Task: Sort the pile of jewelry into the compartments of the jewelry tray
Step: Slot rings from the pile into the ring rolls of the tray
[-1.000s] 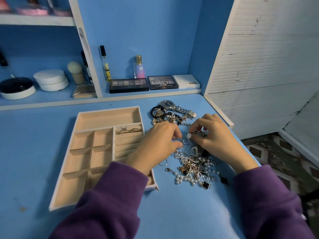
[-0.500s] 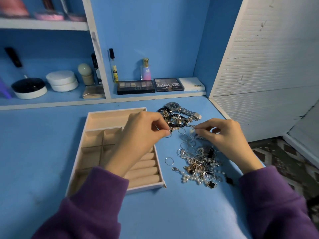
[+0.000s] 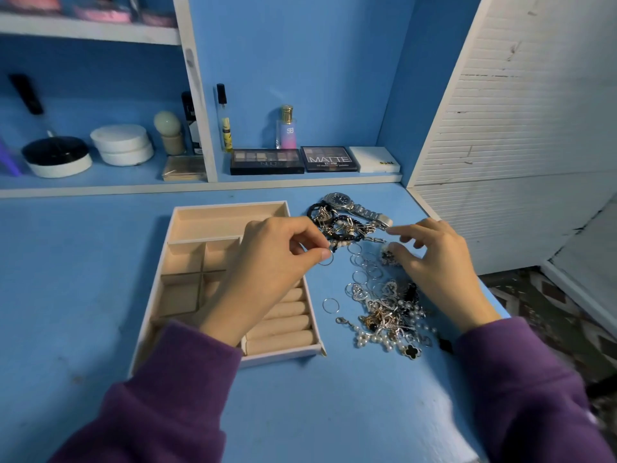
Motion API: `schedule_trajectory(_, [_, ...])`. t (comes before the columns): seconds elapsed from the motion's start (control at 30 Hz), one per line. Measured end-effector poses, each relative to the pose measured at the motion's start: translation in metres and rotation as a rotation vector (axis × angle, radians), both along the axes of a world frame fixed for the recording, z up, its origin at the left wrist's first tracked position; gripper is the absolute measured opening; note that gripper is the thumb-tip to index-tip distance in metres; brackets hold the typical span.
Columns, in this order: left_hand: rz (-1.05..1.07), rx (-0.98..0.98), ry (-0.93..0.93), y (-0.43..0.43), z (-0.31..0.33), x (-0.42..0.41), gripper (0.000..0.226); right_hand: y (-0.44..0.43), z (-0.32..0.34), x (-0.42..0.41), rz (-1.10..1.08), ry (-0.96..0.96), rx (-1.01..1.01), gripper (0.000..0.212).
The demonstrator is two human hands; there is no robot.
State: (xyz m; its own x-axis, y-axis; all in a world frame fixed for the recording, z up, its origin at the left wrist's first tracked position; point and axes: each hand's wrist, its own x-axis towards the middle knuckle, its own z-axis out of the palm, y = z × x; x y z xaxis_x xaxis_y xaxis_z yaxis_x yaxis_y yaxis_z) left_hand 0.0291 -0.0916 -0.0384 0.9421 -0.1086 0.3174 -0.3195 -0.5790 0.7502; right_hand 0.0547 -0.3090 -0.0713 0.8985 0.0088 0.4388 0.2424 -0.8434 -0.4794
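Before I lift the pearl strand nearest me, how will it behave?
The pearl strand is probably floppy, since it lies in loose curves. It looks tangled with the jewelry pile, so it may drag neighbours along.

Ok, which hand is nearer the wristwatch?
Right. The right hand reaches beside the wristwatch strap; the left hand sits farther off over the jewelry tray, pinching a thin ring.

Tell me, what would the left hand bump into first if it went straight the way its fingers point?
Most likely the loose silver rings. The left hand, pinching a thin ring, points right at them. The beaded bracelets sit close too, so I'm unsure.
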Motion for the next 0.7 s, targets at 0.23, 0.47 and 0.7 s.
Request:
schedule_trajectory(0.23, [-0.001,0.008,0.008,0.001,-0.003,0.002,0.011,0.012,-0.002,0.001,0.119,-0.042,-0.253,0.015])
schedule_trajectory(0.47, [0.039,0.039,0.013,0.001,-0.001,0.001,0.008,0.014,0.0,-0.003,0.14,-0.034,-0.277,0.013])
schedule_trajectory(0.7, [0.034,0.03,0.014,0.002,0.0,0.001,0.009,0.02,0.001,-0.003,0.172,0.065,-0.25,0.004])
